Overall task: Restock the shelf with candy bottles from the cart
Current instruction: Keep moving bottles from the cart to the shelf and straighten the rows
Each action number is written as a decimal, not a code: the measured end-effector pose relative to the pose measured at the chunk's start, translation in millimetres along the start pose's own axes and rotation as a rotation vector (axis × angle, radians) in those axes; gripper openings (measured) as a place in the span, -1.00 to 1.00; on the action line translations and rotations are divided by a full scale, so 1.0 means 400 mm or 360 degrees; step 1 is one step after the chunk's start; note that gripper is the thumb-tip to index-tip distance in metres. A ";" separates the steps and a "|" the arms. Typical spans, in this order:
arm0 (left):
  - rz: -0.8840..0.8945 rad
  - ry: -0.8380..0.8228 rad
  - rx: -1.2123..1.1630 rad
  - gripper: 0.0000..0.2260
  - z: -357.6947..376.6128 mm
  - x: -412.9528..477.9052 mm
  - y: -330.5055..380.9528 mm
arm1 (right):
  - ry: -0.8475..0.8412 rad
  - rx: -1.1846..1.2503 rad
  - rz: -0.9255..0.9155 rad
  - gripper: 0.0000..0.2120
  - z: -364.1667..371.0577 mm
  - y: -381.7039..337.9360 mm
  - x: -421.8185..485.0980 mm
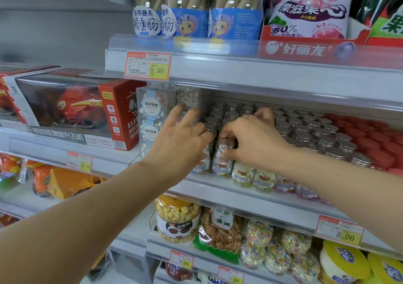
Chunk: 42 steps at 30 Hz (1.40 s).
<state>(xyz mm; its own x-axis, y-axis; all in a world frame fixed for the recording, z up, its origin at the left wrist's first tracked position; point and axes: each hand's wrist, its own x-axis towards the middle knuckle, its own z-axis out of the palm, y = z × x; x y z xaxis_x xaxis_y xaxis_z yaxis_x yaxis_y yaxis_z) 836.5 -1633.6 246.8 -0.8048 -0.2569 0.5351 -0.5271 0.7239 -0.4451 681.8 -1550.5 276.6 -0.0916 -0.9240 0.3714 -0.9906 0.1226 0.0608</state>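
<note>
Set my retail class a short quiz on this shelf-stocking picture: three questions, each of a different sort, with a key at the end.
1. True or false: the right hand pinches a candy bottle with a silver lid in the front row.
2. Pick one: the caps at the far right of the same shelf level are A blue, B red, C green.
3. Fill in: the price tag above the hands reads ____.
Key: 1 true; 2 B; 3 8.90.

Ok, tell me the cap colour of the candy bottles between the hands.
Silver, shiny metal caps on the candy bottles, clearest in the head view.
</note>
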 end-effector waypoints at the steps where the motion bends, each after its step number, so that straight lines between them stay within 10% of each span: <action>1: -0.0001 0.0020 -0.0024 -0.66 0.002 0.003 -0.002 | -0.0006 0.0003 0.0009 -0.72 -0.001 0.002 0.000; 42: -0.0209 0.0239 -0.0539 -0.67 0.028 0.010 0.102 | 0.0226 0.0105 -0.0069 -0.56 0.003 0.095 -0.139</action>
<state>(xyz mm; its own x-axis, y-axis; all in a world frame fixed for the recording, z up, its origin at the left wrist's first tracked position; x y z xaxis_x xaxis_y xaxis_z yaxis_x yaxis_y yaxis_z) 808.6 -1612.4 222.8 -0.6743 -0.2835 0.6819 -0.4829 0.8678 -0.1167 649.2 -1494.9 257.1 -0.0380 -0.8668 0.4972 -0.9982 0.0556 0.0205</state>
